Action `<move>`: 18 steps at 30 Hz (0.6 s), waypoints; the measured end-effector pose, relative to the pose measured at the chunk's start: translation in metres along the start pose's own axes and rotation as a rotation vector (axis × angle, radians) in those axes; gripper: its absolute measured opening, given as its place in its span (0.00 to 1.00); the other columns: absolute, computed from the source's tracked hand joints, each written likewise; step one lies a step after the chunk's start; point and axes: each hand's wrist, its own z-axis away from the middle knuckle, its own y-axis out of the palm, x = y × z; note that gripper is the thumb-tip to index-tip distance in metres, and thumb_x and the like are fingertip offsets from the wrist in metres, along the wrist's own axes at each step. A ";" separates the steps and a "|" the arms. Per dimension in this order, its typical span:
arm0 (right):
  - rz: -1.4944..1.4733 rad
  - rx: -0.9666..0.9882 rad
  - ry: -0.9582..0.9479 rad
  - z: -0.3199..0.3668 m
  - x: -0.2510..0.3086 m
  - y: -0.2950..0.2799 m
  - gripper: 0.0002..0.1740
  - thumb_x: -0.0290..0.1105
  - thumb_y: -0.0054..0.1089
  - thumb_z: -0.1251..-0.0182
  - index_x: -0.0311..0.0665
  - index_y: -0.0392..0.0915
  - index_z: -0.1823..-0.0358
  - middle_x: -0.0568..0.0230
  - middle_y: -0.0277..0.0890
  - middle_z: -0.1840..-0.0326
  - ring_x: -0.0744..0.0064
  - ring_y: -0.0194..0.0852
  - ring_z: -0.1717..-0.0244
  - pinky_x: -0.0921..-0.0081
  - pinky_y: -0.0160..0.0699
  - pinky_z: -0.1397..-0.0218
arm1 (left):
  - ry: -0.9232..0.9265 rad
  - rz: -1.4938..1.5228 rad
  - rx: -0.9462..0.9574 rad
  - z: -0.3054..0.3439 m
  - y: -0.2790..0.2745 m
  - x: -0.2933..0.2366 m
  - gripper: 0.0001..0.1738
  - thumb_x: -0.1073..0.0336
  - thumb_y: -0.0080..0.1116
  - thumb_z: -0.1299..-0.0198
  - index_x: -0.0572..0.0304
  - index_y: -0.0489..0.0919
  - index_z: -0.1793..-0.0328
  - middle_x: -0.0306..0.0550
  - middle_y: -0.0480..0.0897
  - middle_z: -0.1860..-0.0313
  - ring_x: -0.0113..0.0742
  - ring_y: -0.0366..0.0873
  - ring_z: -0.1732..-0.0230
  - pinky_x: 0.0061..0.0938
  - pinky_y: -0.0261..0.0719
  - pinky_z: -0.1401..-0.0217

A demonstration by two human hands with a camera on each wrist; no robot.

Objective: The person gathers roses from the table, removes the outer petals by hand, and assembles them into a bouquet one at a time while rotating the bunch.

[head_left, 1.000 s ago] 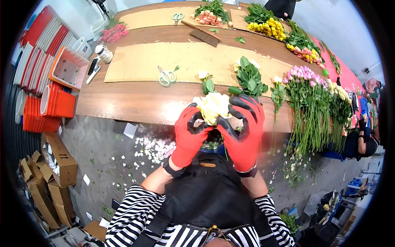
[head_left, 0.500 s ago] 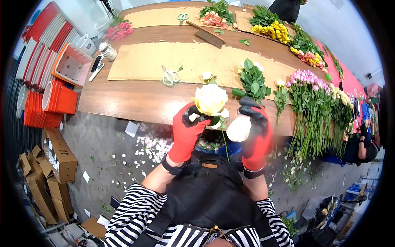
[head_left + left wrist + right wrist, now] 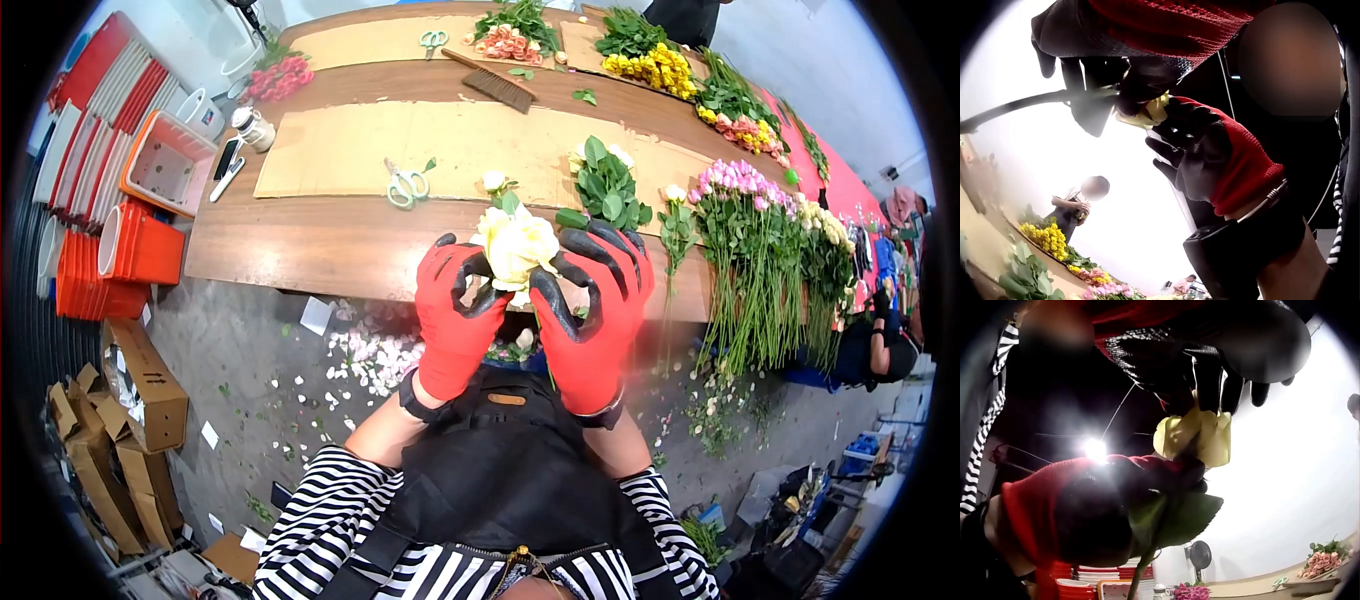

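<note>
A pale yellow rose (image 3: 517, 245) is held upright between two gloved hands, in front of the table's near edge. The left hand (image 3: 455, 325), in a red glove with black fingers, grips it below the bloom. Thumb and fingers of the right hand (image 3: 592, 335) pinch petals at the bloom's right side. In the right wrist view, the rose's stem (image 3: 1140, 575) and a green leaf (image 3: 1192, 520) hang beneath the left hand. The left wrist view shows only part of the yellow bloom (image 3: 1150, 114) between dark glove fingers.
Scissors (image 3: 405, 187) lie on a cardboard sheet (image 3: 320, 150). Right of them are leafy white roses (image 3: 610, 190) and long-stemmed pink roses (image 3: 745, 187). Fallen petals (image 3: 375, 362) litter the floor. Orange bins (image 3: 140, 250) stand at left, and another person (image 3: 885, 345) is at far right.
The right hand was at the bloom, moved off to the right with a loose pale petal beside it, and is back at the bloom now. The left hand keeps holding the rose.
</note>
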 end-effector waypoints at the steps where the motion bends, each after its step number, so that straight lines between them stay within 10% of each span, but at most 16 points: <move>1: 0.019 -0.020 -0.019 0.001 0.000 0.001 0.22 0.35 0.75 0.53 0.42 0.79 0.55 0.59 0.74 0.42 0.48 0.65 0.36 0.46 0.53 0.29 | -0.022 -0.023 0.012 0.001 -0.001 0.000 0.25 0.73 0.75 0.64 0.63 0.81 0.55 0.49 0.82 0.56 0.53 0.77 0.48 0.42 0.72 0.36; 4: 0.001 -0.078 -0.075 0.000 0.002 0.001 0.19 0.31 0.72 0.51 0.41 0.79 0.56 0.59 0.77 0.46 0.47 0.68 0.39 0.46 0.56 0.30 | -0.043 0.060 0.059 0.004 0.000 0.005 0.27 0.73 0.75 0.65 0.62 0.81 0.53 0.52 0.83 0.57 0.58 0.77 0.48 0.44 0.72 0.36; 7: -0.253 -0.160 0.006 0.006 -0.008 0.012 0.17 0.27 0.69 0.50 0.37 0.79 0.56 0.57 0.78 0.48 0.52 0.72 0.42 0.54 0.63 0.33 | -0.341 0.460 0.129 0.002 -0.001 0.000 0.20 0.76 0.68 0.55 0.68 0.81 0.52 0.47 0.84 0.57 0.36 0.80 0.56 0.30 0.77 0.48; 11: -0.757 -0.367 0.495 0.011 -0.010 0.015 0.15 0.20 0.63 0.51 0.28 0.77 0.59 0.53 0.77 0.49 0.63 0.74 0.45 0.68 0.68 0.38 | -0.548 0.676 0.172 -0.004 -0.009 -0.007 0.17 0.76 0.64 0.48 0.71 0.81 0.50 0.43 0.85 0.61 0.27 0.80 0.59 0.25 0.77 0.51; 12: -0.667 -0.283 0.452 0.013 -0.020 0.010 0.12 0.30 0.57 0.36 0.28 0.77 0.55 0.52 0.79 0.53 0.59 0.76 0.48 0.63 0.68 0.35 | -0.572 0.725 0.211 -0.006 -0.010 -0.002 0.17 0.75 0.65 0.48 0.71 0.81 0.50 0.43 0.85 0.61 0.27 0.80 0.59 0.25 0.78 0.50; 16: -0.665 0.047 -0.075 -0.012 -0.022 -0.017 0.30 0.53 0.44 0.30 0.28 0.79 0.63 0.46 0.80 0.57 0.47 0.76 0.47 0.49 0.66 0.35 | -0.309 0.450 0.055 -0.005 -0.002 0.017 0.18 0.76 0.68 0.56 0.68 0.80 0.55 0.46 0.83 0.60 0.32 0.79 0.61 0.27 0.77 0.53; 18: -0.614 0.019 -0.052 -0.009 -0.023 -0.020 0.19 0.38 0.60 0.42 0.30 0.81 0.55 0.50 0.80 0.49 0.50 0.73 0.41 0.51 0.62 0.32 | -0.238 0.294 0.073 -0.009 -0.006 0.017 0.22 0.76 0.72 0.62 0.68 0.79 0.57 0.53 0.81 0.60 0.44 0.79 0.58 0.31 0.77 0.50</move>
